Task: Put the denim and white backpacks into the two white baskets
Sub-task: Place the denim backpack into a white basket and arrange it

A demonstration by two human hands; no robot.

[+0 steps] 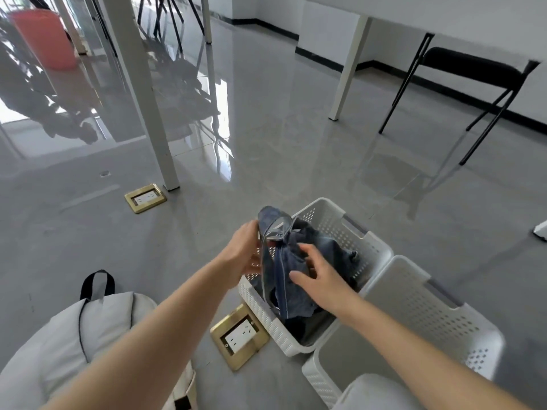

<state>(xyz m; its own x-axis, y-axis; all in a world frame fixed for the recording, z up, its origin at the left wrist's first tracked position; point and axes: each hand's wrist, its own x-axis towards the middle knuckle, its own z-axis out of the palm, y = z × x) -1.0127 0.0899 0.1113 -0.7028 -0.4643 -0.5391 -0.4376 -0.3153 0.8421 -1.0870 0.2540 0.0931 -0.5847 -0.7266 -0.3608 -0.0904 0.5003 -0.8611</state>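
Note:
The dark denim backpack (291, 267) sits partly inside the left white basket (370, 247), with its top and straps sticking up above the rim. My left hand (244, 247) grips its upper left edge near the strap. My right hand (318, 275) rests on the denim's front with fingers spread, pressing on it. The second white basket (414, 309) stands touching it on the right and holds nothing I can see. The white backpack (68, 344) with a black top loop lies on the floor at the lower left, under my left forearm.
Two brass floor sockets (239, 337) (145, 198) are set in the glossy grey floor, one right beside the left basket. A white table leg (159, 137) stands behind, another (346, 75) to the right. A black folding chair (461, 84) sits far right, a red bin (44, 39) far left.

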